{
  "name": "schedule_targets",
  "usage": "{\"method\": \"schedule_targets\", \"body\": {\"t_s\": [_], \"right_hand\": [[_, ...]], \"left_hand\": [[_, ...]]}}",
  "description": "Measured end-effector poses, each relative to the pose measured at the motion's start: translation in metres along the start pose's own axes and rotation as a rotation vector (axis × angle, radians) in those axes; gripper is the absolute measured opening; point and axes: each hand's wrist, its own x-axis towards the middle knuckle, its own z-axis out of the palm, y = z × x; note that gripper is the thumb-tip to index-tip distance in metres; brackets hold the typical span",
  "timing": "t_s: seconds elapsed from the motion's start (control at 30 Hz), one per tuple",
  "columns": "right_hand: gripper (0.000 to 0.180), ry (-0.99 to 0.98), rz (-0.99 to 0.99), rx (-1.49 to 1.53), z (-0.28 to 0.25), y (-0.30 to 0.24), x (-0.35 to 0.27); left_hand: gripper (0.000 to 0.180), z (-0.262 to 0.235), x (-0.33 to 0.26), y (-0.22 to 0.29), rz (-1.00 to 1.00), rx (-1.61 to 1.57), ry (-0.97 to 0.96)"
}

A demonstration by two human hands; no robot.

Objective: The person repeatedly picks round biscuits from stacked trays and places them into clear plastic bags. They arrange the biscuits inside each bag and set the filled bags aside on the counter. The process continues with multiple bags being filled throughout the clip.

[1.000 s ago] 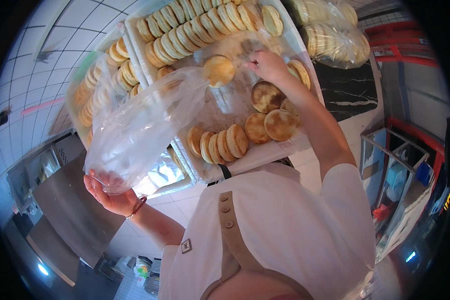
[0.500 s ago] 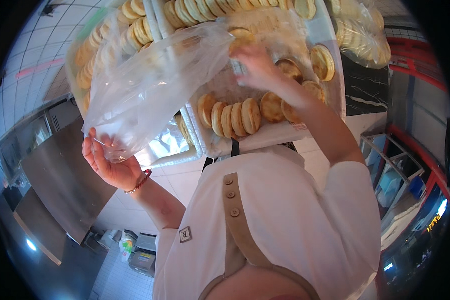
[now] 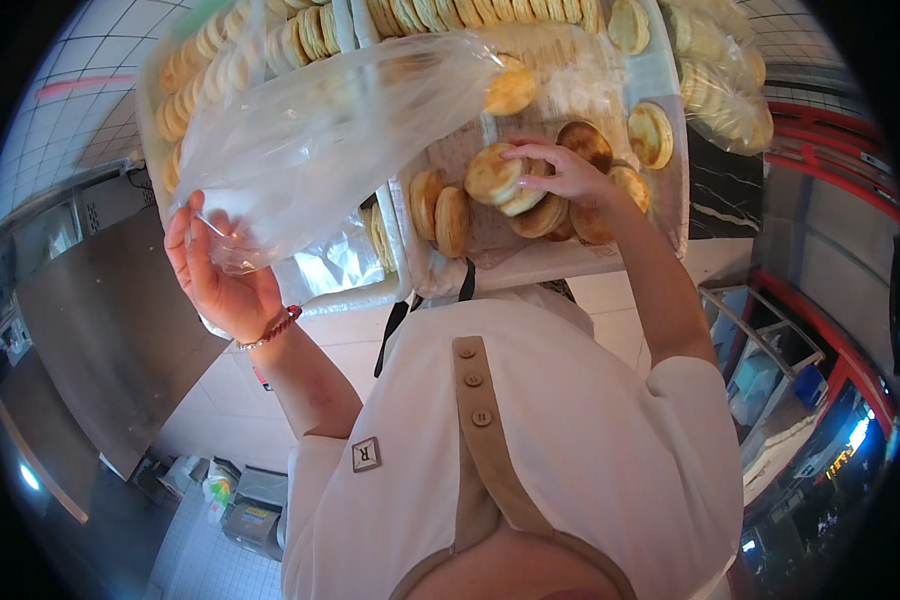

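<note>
My left hand (image 3: pixel 220 265) pinches the closed end of a clear plastic bag (image 3: pixel 310 120), which stretches away to the right across the trays. At the bag's far right end lies a golden round flatbread (image 3: pixel 510 92). Over the near part of the right tray, my right hand (image 3: pixel 570 170) has its fingers around a small stack of browned round flatbreads (image 3: pixel 494 175); how many is partly hidden. To their left, two flatbreads (image 3: pixel 440 213) stand on edge. More lie beneath and beside my right hand, among them a darker browned one (image 3: pixel 584 145).
Rows of pale flatbreads (image 3: pixel 450 15) line the far side of the white tray (image 3: pixel 677 200). A second tray with more sits at left, partly under the bag. Bagged flatbreads (image 3: pixel 720 110) lie beyond the right edge. A metal panel (image 3: pixel 110 320) stands at left.
My right hand has drawn back from the bag's end toward me and taken hold of flatbreads from the near row. Fewer stand there now. My left hand keeps its grip on the bag.
</note>
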Motion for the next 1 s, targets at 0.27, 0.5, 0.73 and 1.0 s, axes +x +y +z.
{"method": "schedule_targets", "body": {"t_s": [0.27, 0.5, 0.73, 1.0], "right_hand": [[0.064, 0.009, -0.064, -0.243, 0.017, -0.018, 0.001], [0.083, 0.068, 0.184, -0.288, -0.001, -0.030, -0.012], [0.078, 0.197, 0.543, -0.541, 0.038, -0.037, 0.056], [0.052, 0.318, 0.357, -0.025, 0.035, -0.045, 0.036]], "left_hand": [[0.020, -0.017, 0.005, 0.006, -0.014, -0.022, -0.046], [0.019, -0.036, 0.010, 0.015, -0.005, -0.118, -0.089], [0.018, -0.031, 0.011, 0.015, -0.019, -0.091, -0.093], [0.033, -0.006, 0.003, 0.027, -0.019, 0.522, -0.369]]}}
